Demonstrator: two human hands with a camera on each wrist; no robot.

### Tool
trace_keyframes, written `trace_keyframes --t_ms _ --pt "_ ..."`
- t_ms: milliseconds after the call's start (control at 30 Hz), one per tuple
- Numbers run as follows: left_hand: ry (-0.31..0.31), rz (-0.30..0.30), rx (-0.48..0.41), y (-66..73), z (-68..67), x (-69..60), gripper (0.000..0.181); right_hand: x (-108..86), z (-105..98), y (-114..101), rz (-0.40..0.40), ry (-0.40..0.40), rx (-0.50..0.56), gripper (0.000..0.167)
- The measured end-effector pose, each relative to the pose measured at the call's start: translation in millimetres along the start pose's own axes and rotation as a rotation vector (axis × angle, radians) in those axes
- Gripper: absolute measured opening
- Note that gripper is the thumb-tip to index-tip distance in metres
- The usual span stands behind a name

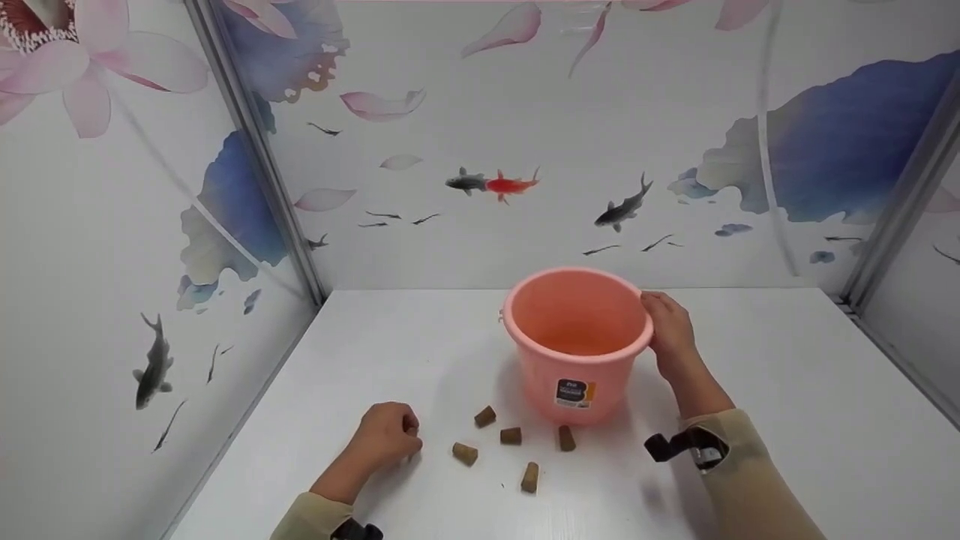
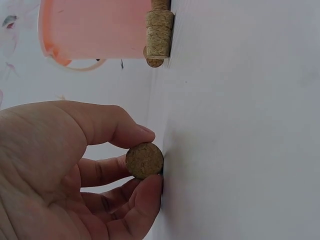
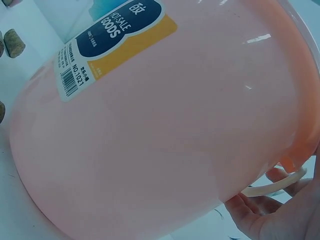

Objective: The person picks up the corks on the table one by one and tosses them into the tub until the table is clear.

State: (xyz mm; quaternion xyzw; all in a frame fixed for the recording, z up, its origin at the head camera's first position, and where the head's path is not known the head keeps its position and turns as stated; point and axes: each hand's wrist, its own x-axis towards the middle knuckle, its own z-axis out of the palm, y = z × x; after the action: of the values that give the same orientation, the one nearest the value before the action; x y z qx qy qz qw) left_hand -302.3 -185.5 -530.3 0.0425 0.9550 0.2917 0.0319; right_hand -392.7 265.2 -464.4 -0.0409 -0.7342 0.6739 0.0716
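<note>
Near left on the white table (image 1: 420, 337), your left hand (image 1: 386, 435) pinches a brown cylindrical cork (image 2: 144, 160), long axis pointing roughly toward your wrist. Farther and to the right stands a round pink plastic bucket (image 1: 534, 375), gripped at its right by your right hand (image 1: 670, 330).

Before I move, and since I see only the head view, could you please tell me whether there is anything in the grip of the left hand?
Observer: Yes, the left hand pinches a cork; the left wrist view shows its round end.
Operator: Thank you. What does the label on the pink bucket say?
Observer: The right wrist view shows HOT SALE GOODS on it, and NO.1021 by a barcode.
Operator: And is there any handle near the right hand?
Observer: Yes, the right wrist view shows a pale, curved handle there.
</note>
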Motion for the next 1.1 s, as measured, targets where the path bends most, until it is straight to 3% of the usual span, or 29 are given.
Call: trace_keyframes --t_ms 200,733,1100 --pt "0.003 0.026 0.01 -1.6 -1.3 -0.1 0.01 0.1 -0.9 1.4 -0.001 0.014 0.002 0.046" --pt "-0.003 0.025 0.016 -2.8 0.9 1.1 0.011 -2.9 -0.4 -0.2 -0.013 0.014 -0.024 0.045" --pt "-0.007 0.016 0.016 -1.1 0.5 0.5 0.012 -2.0 0.1 2.1 -0.038 -0.008 0.014 0.052"
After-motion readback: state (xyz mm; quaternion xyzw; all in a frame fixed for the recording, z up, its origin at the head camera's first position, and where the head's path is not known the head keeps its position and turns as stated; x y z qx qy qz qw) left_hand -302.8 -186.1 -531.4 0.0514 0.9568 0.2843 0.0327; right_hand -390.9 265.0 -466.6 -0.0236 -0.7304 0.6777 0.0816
